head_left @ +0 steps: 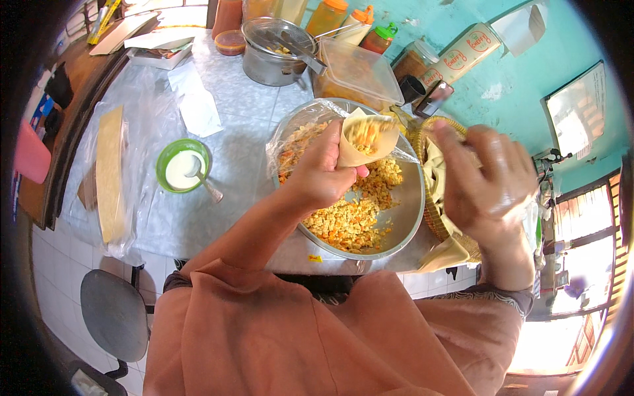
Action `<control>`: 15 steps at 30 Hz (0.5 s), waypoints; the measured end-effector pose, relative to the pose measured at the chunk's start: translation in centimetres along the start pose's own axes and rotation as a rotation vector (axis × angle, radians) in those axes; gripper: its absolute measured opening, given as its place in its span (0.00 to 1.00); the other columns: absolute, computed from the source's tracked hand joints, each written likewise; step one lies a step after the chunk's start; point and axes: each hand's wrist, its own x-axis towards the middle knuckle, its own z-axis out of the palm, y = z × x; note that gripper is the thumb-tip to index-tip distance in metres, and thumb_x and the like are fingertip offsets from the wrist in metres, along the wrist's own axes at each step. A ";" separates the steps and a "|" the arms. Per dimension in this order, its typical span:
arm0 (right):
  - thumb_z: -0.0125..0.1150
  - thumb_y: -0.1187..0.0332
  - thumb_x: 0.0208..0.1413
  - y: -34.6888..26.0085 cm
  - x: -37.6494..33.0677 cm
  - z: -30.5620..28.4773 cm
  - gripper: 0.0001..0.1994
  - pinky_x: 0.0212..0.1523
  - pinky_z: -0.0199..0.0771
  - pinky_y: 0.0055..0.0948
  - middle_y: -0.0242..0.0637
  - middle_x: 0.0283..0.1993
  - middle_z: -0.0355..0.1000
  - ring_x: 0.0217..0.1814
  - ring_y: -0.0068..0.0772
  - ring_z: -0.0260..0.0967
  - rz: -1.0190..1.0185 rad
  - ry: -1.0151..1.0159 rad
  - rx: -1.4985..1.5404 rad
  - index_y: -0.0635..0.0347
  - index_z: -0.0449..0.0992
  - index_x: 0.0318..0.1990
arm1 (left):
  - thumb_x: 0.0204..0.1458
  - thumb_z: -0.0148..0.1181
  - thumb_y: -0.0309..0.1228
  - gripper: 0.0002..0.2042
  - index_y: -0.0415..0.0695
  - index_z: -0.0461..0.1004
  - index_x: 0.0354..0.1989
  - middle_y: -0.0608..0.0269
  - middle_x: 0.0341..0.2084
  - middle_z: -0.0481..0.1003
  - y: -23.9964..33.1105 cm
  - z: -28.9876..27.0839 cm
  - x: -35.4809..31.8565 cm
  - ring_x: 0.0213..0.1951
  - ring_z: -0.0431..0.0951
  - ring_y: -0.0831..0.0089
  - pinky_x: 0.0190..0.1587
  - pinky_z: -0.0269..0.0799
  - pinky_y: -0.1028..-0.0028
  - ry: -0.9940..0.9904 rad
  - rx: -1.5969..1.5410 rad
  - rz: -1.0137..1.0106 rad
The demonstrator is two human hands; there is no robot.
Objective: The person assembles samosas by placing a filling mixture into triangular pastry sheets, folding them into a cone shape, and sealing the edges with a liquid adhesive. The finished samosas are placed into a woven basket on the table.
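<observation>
My left hand point(323, 175) is closed around a pale wrapper rolled into a cone point(352, 156). Crumbly yellow-orange filling point(367, 134) shows at the cone's mouth, smeared by motion. Below it is a wide metal bowl point(416, 211) with more of this filling point(347, 224), and clear plastic film point(317, 109) lies over its far side. Raised to the right of the bowl, my right hand point(492, 181) has its fingers bent and apart, somewhat blurred, and nothing shows in them. Beneath that hand stands a woven basket point(422, 135) with folded pale wrappers point(434, 168), partly hidden.
A green bowl point(162, 173) of white paste with a spoon point(212, 191) stands left. Behind the metal bowl are a strainer on a pot point(267, 69), a plastic box point(360, 69) and several sauce bottles point(327, 16). A wrapper stack point(110, 175) lies on plastic at far left.
</observation>
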 end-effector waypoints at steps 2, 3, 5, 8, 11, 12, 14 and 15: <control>0.59 0.78 0.36 -0.4 0.1 0.2 0.17 0.21 0.59 0.27 0.32 0.27 0.65 0.21 0.29 0.62 -0.013 -0.025 0.007 0.54 0.77 0.39 | 0.41 0.44 0.10 0.25 0.40 0.59 0.51 0.63 0.41 0.68 -0.1 0.2 0.1 0.38 0.70 0.79 0.41 0.67 0.78 0.010 -0.012 0.035; 0.59 0.78 0.36 -0.6 0.2 0.2 0.17 0.21 0.60 0.27 0.32 0.27 0.65 0.22 0.29 0.62 -0.021 -0.039 0.010 0.54 0.77 0.39 | 0.41 0.44 0.10 0.25 0.40 0.59 0.51 0.63 0.41 0.68 -0.2 0.2 0.1 0.38 0.70 0.79 0.41 0.68 0.79 0.014 -0.012 0.055; 0.59 0.75 0.36 -0.1 0.2 0.0 0.16 0.21 0.59 0.27 0.31 0.26 0.64 0.22 0.28 0.62 -0.007 -0.008 -0.005 0.54 0.77 0.38 | 0.41 0.44 0.10 0.27 0.41 0.57 0.53 0.62 0.44 0.67 -0.6 -0.1 0.2 0.39 0.69 0.79 0.41 0.67 0.78 0.001 -0.011 0.069; 0.58 0.70 0.36 -0.4 -0.6 0.6 0.16 0.20 0.58 0.26 0.29 0.26 0.63 0.23 0.26 0.62 -0.036 -0.003 -0.027 0.54 0.76 0.38 | 0.42 0.45 0.09 0.30 0.41 0.53 0.58 0.61 0.48 0.66 -0.9 -0.1 0.1 0.45 0.68 0.76 0.42 0.65 0.77 -0.041 -0.010 0.066; 0.58 0.70 0.36 0.1 -0.6 0.5 0.16 0.20 0.57 0.26 0.28 0.25 0.61 0.22 0.26 0.61 -0.009 0.069 -0.049 0.55 0.76 0.38 | 0.42 0.45 0.09 0.29 0.41 0.55 0.56 0.62 0.47 0.66 -0.8 -0.1 0.2 0.45 0.68 0.76 0.43 0.66 0.77 -0.031 -0.047 0.064; 0.58 0.71 0.36 0.1 -0.3 0.1 0.15 0.20 0.57 0.26 0.28 0.25 0.61 0.22 0.26 0.61 0.020 0.088 -0.057 0.55 0.75 0.37 | 0.42 0.45 0.09 0.27 0.41 0.57 0.54 0.63 0.45 0.67 -0.6 0.0 0.1 0.43 0.68 0.77 0.42 0.67 0.77 -0.022 -0.061 0.057; 0.58 0.76 0.36 -0.4 -0.7 0.1 0.17 0.20 0.59 0.26 0.31 0.26 0.64 0.22 0.28 0.62 0.004 -0.030 -0.008 0.55 0.77 0.39 | 0.42 0.46 0.10 0.26 0.41 0.58 0.53 0.64 0.43 0.67 -0.2 0.1 0.0 0.42 0.68 0.78 0.42 0.67 0.78 -0.011 -0.083 0.045; 0.59 0.79 0.36 -0.6 -0.8 0.0 0.18 0.21 0.60 0.27 0.32 0.26 0.65 0.22 0.29 0.63 -0.003 -0.087 0.015 0.55 0.77 0.41 | 0.42 0.46 0.10 0.26 0.41 0.58 0.53 0.64 0.43 0.67 -0.1 0.2 0.1 0.42 0.68 0.78 0.42 0.67 0.78 -0.010 -0.091 0.044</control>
